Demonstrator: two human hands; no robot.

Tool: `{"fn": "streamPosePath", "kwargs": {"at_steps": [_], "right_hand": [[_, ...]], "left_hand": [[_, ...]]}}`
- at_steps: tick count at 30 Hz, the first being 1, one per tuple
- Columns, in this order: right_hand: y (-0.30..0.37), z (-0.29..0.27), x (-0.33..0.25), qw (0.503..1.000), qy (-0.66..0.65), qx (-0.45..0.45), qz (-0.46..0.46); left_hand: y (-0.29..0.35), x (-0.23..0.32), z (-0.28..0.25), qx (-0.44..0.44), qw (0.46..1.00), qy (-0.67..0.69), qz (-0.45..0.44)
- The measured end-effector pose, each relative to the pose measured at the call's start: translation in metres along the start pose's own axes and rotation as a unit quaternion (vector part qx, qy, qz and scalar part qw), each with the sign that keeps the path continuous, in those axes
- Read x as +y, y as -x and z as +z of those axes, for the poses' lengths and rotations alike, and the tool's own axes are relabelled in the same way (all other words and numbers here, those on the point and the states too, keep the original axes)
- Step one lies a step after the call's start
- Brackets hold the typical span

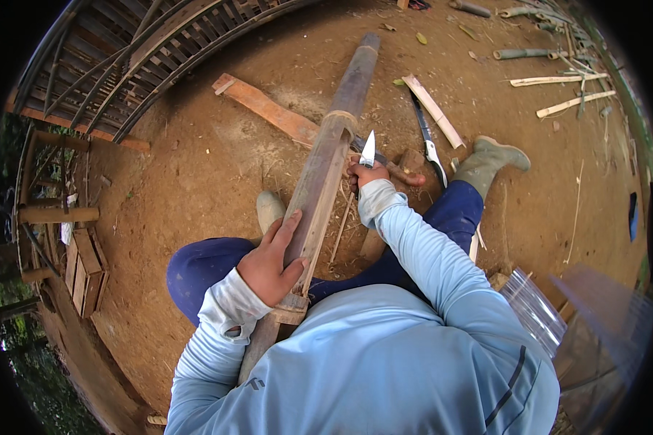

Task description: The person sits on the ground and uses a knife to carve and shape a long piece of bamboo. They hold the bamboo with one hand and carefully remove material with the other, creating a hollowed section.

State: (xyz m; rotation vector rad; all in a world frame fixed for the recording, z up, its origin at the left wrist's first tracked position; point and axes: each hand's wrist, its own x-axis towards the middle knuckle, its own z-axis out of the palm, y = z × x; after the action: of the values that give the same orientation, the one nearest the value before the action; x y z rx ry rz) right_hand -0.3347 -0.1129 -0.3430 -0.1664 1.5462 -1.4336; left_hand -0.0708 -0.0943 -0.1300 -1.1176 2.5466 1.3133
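Steadying a dark bamboo pole (319, 163), it seems, the left hand (272, 264) is lying palm-down on its lower stretch, between 7 and 8 o'clock of the view; fingers are spreading over the surface, pinching nothing. The pole is slanting from 7 o'clock to between 12 and 1, presumably so its cut-open side is facing the right hand (366, 176). Right fingers are curling tightly round a knife (368, 151) beside the pole, between 1 and 2; its blade is pointing toward 12, probably for safety. Contact with pole: cannot tell. A white-handled, dark-bladed tool (432, 154), possibly a pruning saw, is lying on the ground (537, 188) at 2 o'clock, likely for easy reach.
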Motion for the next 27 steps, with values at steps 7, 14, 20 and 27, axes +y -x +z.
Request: {"fn": "streamPosePath", "kwargs": {"at_steps": [7,14,20,27], "right_hand": [[-0.009,-0.004,-0.007,0.996,0.086,-0.011,-0.007],[-0.013,-0.003,-0.022,0.982,0.184,-0.050,0.000],[0.076,0.009,-0.011,0.993,0.105,-0.061,-0.016],[0.014,-0.107,0.064,0.942,0.310,0.104,-0.079]], "left_hand": [[-0.001,0.000,0.002,0.003,1.000,-0.011,-0.002],[-0.001,0.002,0.000,-0.002,1.000,-0.008,-0.003],[0.000,0.000,0.001,0.007,1.000,0.010,0.001],[-0.003,-0.002,0.005,0.014,1.000,0.010,0.026]]}}
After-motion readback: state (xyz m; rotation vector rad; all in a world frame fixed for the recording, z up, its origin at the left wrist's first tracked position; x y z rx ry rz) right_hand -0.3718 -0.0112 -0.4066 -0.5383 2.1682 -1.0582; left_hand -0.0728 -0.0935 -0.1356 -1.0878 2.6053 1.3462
